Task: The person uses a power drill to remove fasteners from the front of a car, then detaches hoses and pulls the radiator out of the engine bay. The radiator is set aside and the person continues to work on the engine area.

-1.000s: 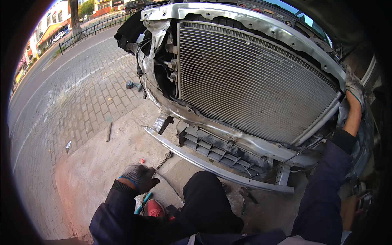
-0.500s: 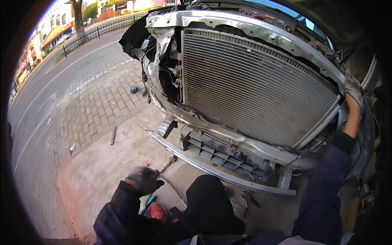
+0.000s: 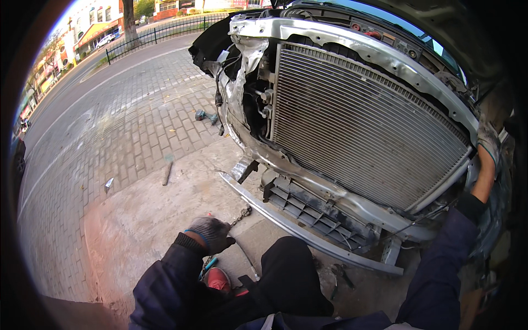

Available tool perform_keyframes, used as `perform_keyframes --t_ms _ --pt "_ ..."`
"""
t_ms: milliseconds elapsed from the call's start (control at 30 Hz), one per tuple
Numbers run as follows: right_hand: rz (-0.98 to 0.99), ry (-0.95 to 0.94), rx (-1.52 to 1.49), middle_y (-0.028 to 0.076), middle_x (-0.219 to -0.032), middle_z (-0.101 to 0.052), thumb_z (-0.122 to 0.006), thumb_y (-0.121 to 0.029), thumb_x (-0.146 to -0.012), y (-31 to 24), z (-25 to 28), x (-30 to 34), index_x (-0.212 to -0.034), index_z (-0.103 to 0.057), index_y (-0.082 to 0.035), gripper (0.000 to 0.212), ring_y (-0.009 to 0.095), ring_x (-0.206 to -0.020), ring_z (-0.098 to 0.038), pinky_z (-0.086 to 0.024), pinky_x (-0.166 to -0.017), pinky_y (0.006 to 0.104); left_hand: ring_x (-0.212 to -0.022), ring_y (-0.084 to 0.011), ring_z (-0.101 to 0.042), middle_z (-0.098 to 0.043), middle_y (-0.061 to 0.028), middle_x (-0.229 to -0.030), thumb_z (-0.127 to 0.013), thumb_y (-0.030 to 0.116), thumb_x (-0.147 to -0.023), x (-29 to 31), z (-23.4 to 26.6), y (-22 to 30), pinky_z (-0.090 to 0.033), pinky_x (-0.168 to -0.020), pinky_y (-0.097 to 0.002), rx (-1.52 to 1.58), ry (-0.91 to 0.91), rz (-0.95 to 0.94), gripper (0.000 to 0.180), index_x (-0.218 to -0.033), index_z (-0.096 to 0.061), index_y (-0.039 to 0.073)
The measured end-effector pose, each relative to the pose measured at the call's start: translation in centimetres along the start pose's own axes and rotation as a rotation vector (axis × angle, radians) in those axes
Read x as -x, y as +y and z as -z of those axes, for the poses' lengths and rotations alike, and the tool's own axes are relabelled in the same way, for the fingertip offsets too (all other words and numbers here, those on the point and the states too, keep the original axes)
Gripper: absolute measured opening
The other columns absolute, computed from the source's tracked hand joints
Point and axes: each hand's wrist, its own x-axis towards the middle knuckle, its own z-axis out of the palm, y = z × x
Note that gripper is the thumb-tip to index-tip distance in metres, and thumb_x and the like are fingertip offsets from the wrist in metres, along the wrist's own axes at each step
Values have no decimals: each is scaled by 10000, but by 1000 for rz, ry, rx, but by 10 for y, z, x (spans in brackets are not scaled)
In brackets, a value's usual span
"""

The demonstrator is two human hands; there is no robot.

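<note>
My left hand (image 3: 209, 234), in a grey knit glove, is closed around a metal chain (image 3: 242, 215). Links of it run up toward the bumper beam (image 3: 308, 237) and also hang below the hand, beside my red shoe (image 3: 219, 280). At the far right, my gloved right hand (image 3: 488, 140) grips the right end of the silver radiator support frame (image 3: 357, 47); its fingertips are hard to make out. Between the frame's sides stands the finned radiator (image 3: 368, 126) of a car with its front cover off. Metal on the car's left side (image 3: 250, 60) is crumpled.
A hammer (image 3: 167, 173) and a cordless drill (image 3: 207, 116) lie on the ground to the left. Pliers (image 3: 344, 276) lie by my knee, and a teal-handled tool (image 3: 210, 265) by my shoe. A black plastic grille (image 3: 319, 212) sits behind the bumper beam.
The whole scene has shifted rightward in the picture as my head turned left. My left hand stays on the chain, and my right hand keeps its place on the frame.
</note>
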Motion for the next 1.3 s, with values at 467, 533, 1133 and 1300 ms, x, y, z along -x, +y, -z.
perform_keyframes --t_ms 467,533,1133,1300 --pt "19 -27 8 189 -1665 -600 -345 -499 -1204 -12 10 13 -1661 -582 -143 627 370 -1563 -539 -375 -1316 453 -1098 -446 -772 -801 -252 -1092 -624 572 -1087 -1 3 2 -606 -987 -532 -11 -10 9 540 -1177 -772 60" --pt "36 -35 -11 187 -1667 -599 -342 -470 -1208 -15 13 15 -1669 -574 -146 609 369 -1564 -539 -373 -1318 449 -1097 -443 -774 -802 -250 -1090 -625 571 -1086 -1 3 2 -607 -987 -530 -24 -29 9 541 -1173 -771 58" --pt "-60 -59 -9 227 -1618 -621 -318 -668 -1164 -27 26 13 -1611 -628 -142 757 419 -1510 -577 -407 -1286 492 -1067 -421 -772 -802 -223 -1081 -657 540 -1075 -2 -5 -3 -617 -949 -518 -61 14 -22 510 -1187 -769 55" --pt "61 -96 103 221 -1595 -638 -271 -434 -1202 -51 50 39 -1708 -499 -238 589 421 -1477 -606 -439 -1261 505 -1080 -427 -771 -804 -224 -1090 -685 530 -1068 -5 -8 -5 -620 -955 -516 -51 13 -41 506 -1217 -759 52"
